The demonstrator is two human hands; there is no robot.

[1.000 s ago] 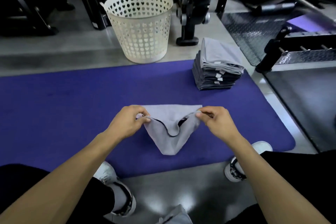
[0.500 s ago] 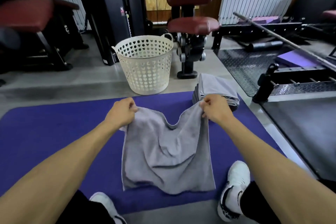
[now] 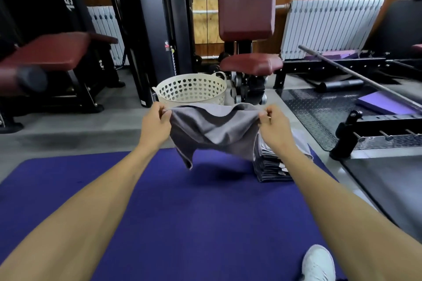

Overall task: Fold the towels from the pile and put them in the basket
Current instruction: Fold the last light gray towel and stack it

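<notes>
Left hand [image 3: 155,124]: pinching the left top corner of a grey towel [image 3: 212,130]. Towel: lifted clear of the blue mat [image 3: 182,212], stretched between both hands, sagging in the middle, lower edge hanging loose; no fold visible yet. Right hand [image 3: 275,126]: pinching the right top corner. Basket [image 3: 191,91]: standing beyond the towel on the floor, inside not visible. Pile [image 3: 271,166]: on the mat below the right hand, several towels deep. Judged status: early; folding of this towel pending, most of the pile remaining.
</notes>
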